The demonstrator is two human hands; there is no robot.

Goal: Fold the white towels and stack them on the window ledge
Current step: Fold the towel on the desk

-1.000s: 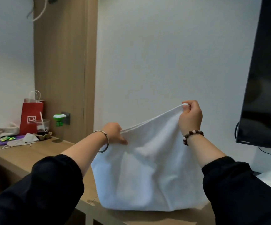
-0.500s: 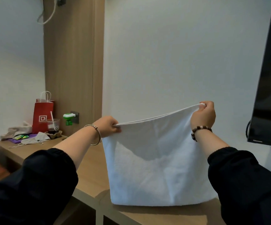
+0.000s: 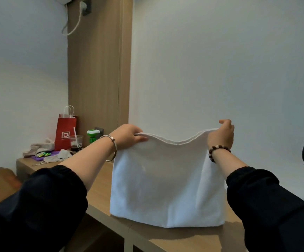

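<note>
**A:** The wooden ledge (image 3: 100,180) is running across the bottom. The white towel (image 3: 165,182) is hanging doubled above it, its top edge sagging in the middle.

**B:** Is it touching the wood?

**A:** Its lower fold is sitting right at the surface (actual contact, I cannot tell). Far left, a red paper bag (image 3: 65,131) is standing by the wall panel.

**B:** And the hands?

**A:** The left hand (image 3: 127,136) is pinching the top left corner and the right hand (image 3: 222,135) is pinching the top right. A plastic cup (image 3: 75,141) is standing just beside the bag.

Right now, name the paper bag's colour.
The paper bag is red with white handles, head view.
</note>
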